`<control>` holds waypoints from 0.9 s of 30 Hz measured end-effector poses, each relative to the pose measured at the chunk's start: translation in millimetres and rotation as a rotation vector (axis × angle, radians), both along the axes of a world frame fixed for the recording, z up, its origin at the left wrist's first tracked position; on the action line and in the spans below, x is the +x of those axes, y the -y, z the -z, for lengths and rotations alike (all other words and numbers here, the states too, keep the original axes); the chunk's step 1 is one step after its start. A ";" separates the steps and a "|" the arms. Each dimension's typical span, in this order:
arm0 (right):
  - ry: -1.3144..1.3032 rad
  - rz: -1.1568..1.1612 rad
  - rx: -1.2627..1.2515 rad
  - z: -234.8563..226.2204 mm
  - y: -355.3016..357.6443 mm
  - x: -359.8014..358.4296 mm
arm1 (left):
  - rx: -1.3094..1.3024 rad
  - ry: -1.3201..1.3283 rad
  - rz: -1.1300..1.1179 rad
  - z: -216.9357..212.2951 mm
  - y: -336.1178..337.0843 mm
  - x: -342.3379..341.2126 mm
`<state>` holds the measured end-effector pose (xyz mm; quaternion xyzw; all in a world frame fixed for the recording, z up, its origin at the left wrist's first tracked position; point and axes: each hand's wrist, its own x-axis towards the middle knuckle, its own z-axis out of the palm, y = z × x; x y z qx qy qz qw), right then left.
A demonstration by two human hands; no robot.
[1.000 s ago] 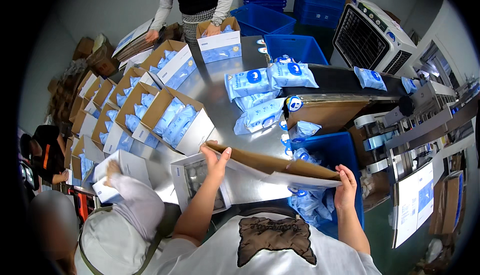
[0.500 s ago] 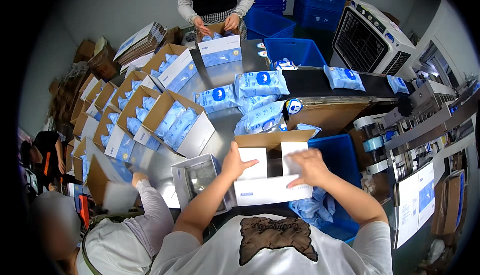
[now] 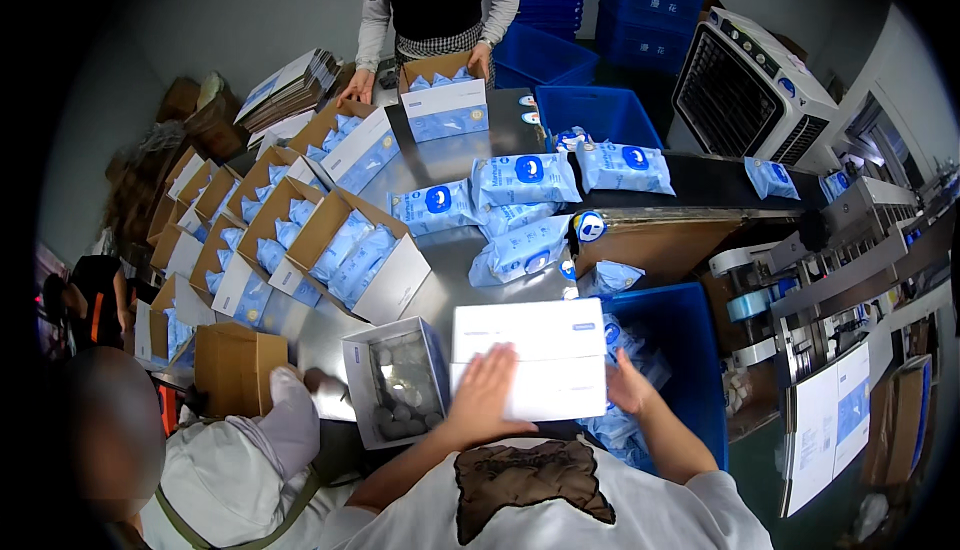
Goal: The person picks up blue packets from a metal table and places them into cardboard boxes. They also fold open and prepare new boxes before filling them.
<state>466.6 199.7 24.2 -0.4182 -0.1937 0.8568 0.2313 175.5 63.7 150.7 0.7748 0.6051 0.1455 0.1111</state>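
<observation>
One white box [image 3: 545, 325], lower middle of the frame, overlapping the near edge of the metal table [image 3: 445, 275]; unclear whether resting on it or held clear. Across the lower part of the face, the left hand [image 3: 485, 390], laid flat with fingers spread, wrapped around nothing. Along the right edge, the right hand [image 3: 630, 390], partly hidden; impossible to say whether clasping or merely touching.

Could slip rightward toward the blue bin [image 3: 697, 340], if pushed by the left palm against too loose a hold. Could also bump the open carton [image 3: 360, 395] just beside it, if swung left, jostling the pale round items [image 3: 403, 413] inside. Might sag or gape at the seam under heavy pressing, if poorly folded.

Looks bright white, almost washed out, with straight edges and a seam across the middle. Carries a small blue mark at upper right. Shows no clear dents; inside out of sight.
</observation>
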 end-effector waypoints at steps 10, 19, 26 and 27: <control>0.237 -0.059 0.867 -173.7 -30.6 -68.9 | 0.078 1.868 -0.522 22.1 -50.4 -4.9; 0.218 -1.258 2.344 -114.9 8.0 -57.8 | 0.149 1.471 -0.832 40.1 -69.3 -71.3; 0.449 -0.724 1.954 -128.6 -173.0 -190.7 | 0.093 0.473 -0.682 54.7 -85.1 -90.3; 0.692 -0.844 2.093 -117.4 -205.8 -204.2 | 0.082 0.484 -0.690 51.4 -84.6 -87.7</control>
